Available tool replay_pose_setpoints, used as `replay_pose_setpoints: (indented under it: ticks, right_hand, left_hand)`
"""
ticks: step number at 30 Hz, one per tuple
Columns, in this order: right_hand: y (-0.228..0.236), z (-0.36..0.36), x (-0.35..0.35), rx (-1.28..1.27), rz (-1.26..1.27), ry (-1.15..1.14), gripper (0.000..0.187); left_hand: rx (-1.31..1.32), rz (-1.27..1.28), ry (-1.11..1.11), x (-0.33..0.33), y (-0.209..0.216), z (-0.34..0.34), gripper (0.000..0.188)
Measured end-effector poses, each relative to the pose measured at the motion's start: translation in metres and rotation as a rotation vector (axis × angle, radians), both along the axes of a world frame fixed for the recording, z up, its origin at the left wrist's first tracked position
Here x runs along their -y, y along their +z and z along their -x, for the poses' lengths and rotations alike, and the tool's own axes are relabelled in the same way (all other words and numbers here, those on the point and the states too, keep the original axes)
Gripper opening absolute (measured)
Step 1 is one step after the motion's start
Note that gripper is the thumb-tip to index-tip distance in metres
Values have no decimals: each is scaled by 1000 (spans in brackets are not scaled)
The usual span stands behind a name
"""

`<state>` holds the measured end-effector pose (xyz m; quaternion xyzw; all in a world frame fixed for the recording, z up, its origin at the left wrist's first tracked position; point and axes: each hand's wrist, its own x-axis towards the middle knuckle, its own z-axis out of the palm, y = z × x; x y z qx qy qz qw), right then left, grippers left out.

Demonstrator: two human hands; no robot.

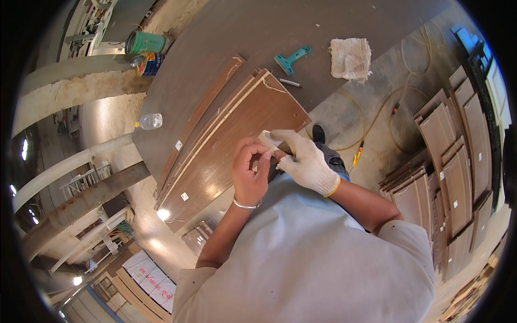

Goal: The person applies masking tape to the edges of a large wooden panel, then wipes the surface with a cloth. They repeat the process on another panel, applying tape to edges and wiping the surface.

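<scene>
In front of my body my two hands meet over the near edge of a brown wood panel (237,140). My right hand (309,164), in a white knitted glove, is closed around a small pale roll (266,138) that looks like tape. The bare left hand (251,169), with a silver bangle at the wrist, is closed in a pinch beside the roll; what lies between its fingertips is too small to make out. The panel lies on a large dark table (344,19), and a narrow brown strip (207,99) lies along its far left side.
Beyond the panel are a teal scraper (292,59), a marker pen (291,83) and a folded white cloth (350,58). A clear bottle (149,121) lies near the table's left edge. Stacked panels (452,161) stand right, near a yellow hose (371,126) on the floor.
</scene>
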<state>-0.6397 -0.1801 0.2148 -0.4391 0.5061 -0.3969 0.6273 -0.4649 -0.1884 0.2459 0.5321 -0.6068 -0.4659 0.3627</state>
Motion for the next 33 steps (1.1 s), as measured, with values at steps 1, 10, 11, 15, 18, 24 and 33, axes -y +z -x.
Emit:
replay_pose_setpoints:
  ticks: [1,10,11,15,18,24,33]
  right_hand:
    - [0,0,1,-26,-7,41,50]
    - [-3,4,3,-48,-101,111,38]
    - [-3,5,4,-38,-50,104,37]
    - [-3,6,8,-34,-66,176,37]
    - [-5,5,16,-105,-60,217,38]
    - [-27,-7,23,-91,-147,60,35]
    - [-53,-36,42,193,-529,-237,23]
  left_hand:
    - [-19,-23,6,-2,-1,0,5]
    - [-79,-141,-5,0,-14,-12,10]
    - [-74,-133,-15,2,-15,-13,12]
    - [-31,-161,-13,12,-15,-16,16]
    - [215,-85,-125,24,-15,-21,18]
    - [184,-139,-178,43,-33,-24,17]
    - [-45,-30,-360,90,-86,-41,23]
